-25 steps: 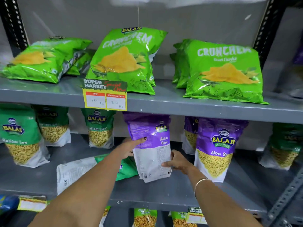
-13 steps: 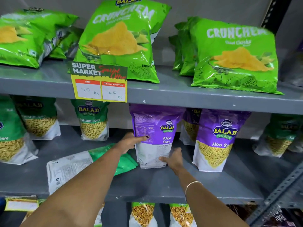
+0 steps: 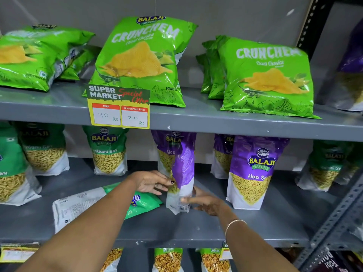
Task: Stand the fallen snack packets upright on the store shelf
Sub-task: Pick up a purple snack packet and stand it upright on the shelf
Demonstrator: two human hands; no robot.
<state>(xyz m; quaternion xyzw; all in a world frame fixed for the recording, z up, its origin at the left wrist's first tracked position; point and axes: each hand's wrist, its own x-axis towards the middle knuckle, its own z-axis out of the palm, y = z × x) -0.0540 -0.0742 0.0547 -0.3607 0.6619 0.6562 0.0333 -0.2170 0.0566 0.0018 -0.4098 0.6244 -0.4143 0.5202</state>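
Note:
A purple Aloo Sev packet (image 3: 181,169) stands upright on the middle grey shelf (image 3: 176,230), turned edge-on. My left hand (image 3: 152,182) presses its left side. My right hand (image 3: 204,202) grips its lower right corner. Both hands hold this packet. A green sev packet (image 3: 78,205) lies flat on its face on the same shelf, partly under my left forearm. Another purple Aloo Sev packet (image 3: 253,171) stands upright to the right.
Green Ratlami Sev packets (image 3: 109,152) stand along the back left. Green Crunchem chip bags (image 3: 141,61) sit on the upper shelf behind a yellow price tag (image 3: 118,108). A perforated metal upright (image 3: 337,216) frames the right side. More packets fill the shelf below.
The purple packet has been rotated from back-facing to edge-on and moved further back. My hands shifted with it; the right hand now wraps the lower corner.

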